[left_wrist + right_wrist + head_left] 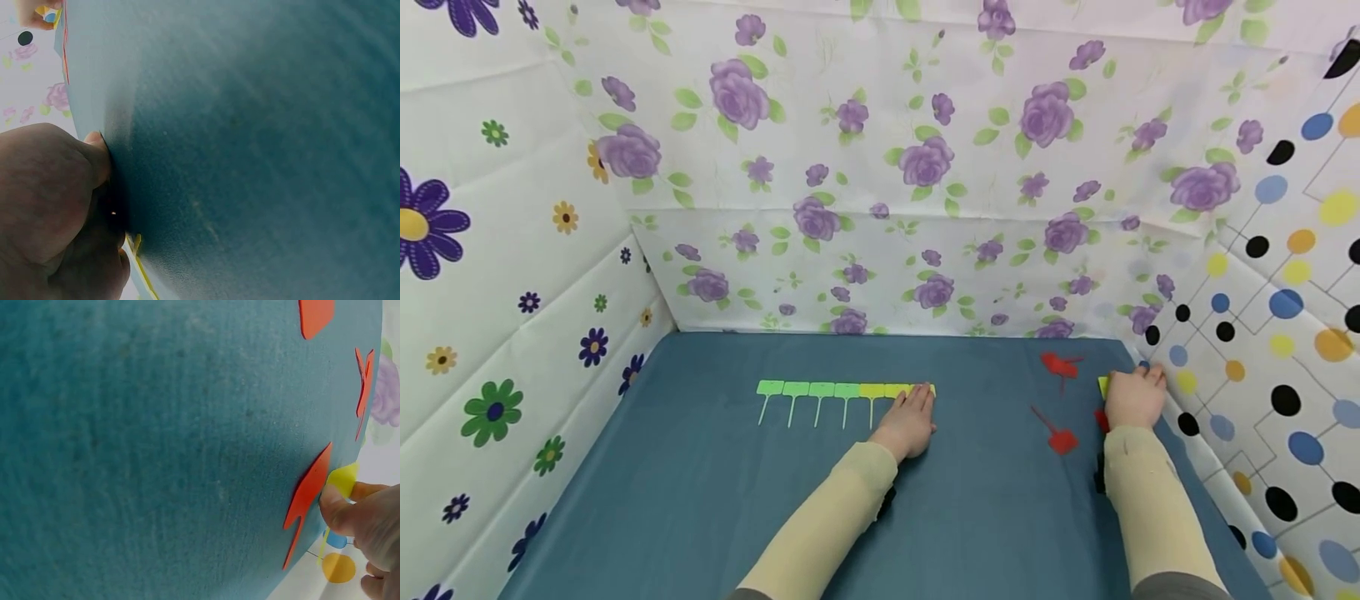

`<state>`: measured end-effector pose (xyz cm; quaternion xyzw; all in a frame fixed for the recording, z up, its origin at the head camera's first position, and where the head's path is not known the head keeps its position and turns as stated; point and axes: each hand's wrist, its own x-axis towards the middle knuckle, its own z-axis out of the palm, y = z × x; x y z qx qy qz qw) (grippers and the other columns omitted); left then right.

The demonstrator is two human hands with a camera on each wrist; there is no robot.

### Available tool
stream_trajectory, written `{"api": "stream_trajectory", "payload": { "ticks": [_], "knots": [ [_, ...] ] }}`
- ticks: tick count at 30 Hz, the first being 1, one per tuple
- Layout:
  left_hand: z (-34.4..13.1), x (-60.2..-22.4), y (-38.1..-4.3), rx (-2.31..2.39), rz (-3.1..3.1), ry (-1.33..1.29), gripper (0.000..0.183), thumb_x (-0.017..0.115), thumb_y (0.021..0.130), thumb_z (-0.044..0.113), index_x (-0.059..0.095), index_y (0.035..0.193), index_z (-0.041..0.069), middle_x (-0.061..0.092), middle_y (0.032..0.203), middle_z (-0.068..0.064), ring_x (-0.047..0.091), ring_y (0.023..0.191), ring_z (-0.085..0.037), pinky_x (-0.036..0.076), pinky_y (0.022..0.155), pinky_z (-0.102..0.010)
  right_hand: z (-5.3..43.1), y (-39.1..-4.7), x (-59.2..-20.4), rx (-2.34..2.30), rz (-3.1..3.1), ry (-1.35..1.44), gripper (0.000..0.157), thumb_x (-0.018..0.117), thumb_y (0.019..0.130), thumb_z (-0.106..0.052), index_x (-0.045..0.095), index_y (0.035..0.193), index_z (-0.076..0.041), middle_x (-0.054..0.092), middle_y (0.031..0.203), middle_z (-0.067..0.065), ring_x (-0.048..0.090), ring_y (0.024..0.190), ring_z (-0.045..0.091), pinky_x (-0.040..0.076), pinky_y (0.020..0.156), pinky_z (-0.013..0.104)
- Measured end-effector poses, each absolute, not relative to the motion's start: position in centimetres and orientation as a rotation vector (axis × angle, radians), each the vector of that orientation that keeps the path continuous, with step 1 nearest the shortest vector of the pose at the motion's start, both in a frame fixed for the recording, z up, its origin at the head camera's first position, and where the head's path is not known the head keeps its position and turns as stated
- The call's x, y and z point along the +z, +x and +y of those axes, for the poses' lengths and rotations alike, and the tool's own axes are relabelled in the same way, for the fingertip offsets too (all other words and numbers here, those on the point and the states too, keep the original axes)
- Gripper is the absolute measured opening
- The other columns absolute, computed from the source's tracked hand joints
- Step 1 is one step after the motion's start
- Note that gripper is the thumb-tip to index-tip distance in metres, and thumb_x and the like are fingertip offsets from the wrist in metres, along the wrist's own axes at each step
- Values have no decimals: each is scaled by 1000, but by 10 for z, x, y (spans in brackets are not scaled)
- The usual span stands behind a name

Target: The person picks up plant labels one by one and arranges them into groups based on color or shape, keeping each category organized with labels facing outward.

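Observation:
Several green T-shaped plant tags point(771, 387) lie side by side in a row, their thin stems pointing toward me. Yellow plant tags point(872, 390) continue this row on its right. My left hand point(906, 427) rests on the right-hand yellow ones with its fingers extended, partly covering them. At the table's right edge, my right hand point(1135, 400) pinches a yellow plant tag point(343, 480) between thumb and fingers. Right beside that thumb lies a red plant tag point(309, 487), mostly hidden by the hand in the head view.
Between my hands lie more red tags, some overlapping at the back point(1062, 367) and one closer to me point(1062, 440). A blue cloth covers the table point(700, 500). Patterned sheets enclose it: flowered at the back point(880, 250) and left, dotted on the right point(1255, 333).

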<state>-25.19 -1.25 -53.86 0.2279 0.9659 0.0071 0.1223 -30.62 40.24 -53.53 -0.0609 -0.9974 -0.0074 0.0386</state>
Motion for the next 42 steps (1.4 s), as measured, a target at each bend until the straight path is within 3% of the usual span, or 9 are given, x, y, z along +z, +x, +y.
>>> {"api": "stream_trajectory", "payload": {
  "ticks": [9,14,17,22,26,32,36,38,42],
  "knots": [
    [-13,-536,-247,36,2817,672,61,41,118,32,24,171,7,15,179,-9,12,165,-24,14,133,-42,406,-301,-535,1,-2874,-106,21,52,94,13,71,88,20,58,102,48,42,121,68,43,100,72],
    [-11,-534,-251,14,2826,671,62,39,118,33,22,172,8,13,179,-9,10,165,-23,12,133,-41,416,-304,-525,51,-2863,-97,25,52,96,11,73,83,12,62,91,36,46,112,60,51,75,68],
    [-10,-537,-253,25,2812,660,62,39,118,34,22,172,8,12,180,-8,9,165,-23,11,134,-42,421,-303,-516,87,-2878,-68,21,63,96,3,76,79,5,64,85,30,52,108,58,53,57,66],
    [-10,-538,-252,46,2797,650,62,39,118,34,21,172,8,11,180,-7,7,165,-23,11,134,-42,422,-300,-502,194,-2969,-27,11,79,95,-12,84,92,-3,73,87,24,62,92,52,55,50,60],
    [-10,-535,-251,3,2810,659,62,38,118,34,21,172,8,12,180,-8,9,165,-23,11,134,-41,411,-301,-495,423,-2997,-91,30,73,103,-29,82,112,-2,76,104,25,68,86,46,57,56,56],
    [-11,-535,-252,15,2811,677,63,39,118,34,20,172,8,11,180,-8,9,165,-23,12,134,-42,374,-296,-492,874,-2926,-300,57,58,109,-52,72,135,-3,67,133,30,61,115,53,52,94,68],
    [-13,-534,-251,35,2799,677,63,39,118,35,20,172,8,11,180,-9,9,165,-24,12,134,-43,346,-292,-503,1202,-2790,-419,59,56,109,-54,71,139,-5,65,141,23,59,125,44,48,104,62],
    [-13,-534,-251,30,2798,677,63,40,118,35,20,172,8,11,180,-9,9,165,-24,12,134,-43,333,-291,-508,1384,-2711,-453,59,57,109,-53,70,141,-5,64,143,22,58,125,41,50,101,57],
    [-13,-534,-250,7,2799,674,63,39,118,35,20,172,8,10,180,-9,9,165,-23,12,134,-42,308,-285,-514,1632,-2610,-455,64,59,108,-53,64,147,-3,56,152,21,52,135,41,45,110,57]
  ]
}}
